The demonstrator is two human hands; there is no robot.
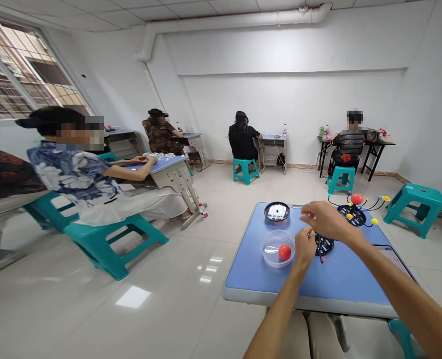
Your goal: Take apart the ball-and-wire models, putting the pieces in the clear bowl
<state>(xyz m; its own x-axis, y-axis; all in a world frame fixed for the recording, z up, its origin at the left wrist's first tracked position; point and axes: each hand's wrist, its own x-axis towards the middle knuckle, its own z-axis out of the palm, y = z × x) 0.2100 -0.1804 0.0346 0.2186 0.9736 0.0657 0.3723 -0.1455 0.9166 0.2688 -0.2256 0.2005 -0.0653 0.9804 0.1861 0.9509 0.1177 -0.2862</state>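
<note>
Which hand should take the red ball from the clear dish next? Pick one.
Left, probably: the left hand is beside the clear dish, nearer the red ball; the right hand is farther off.

On my worktop (243, 279), a ball (284, 252) lies in the dish (268, 257) near the left edge; a tablet (393, 259) lies at the right edge.

Both forearms reached forward, and there was the left hand (305, 244), fingers bunched and curled; the right hand (324, 218) hovered just beyond, palm down, wrist bent, fingers pointing left!
</note>
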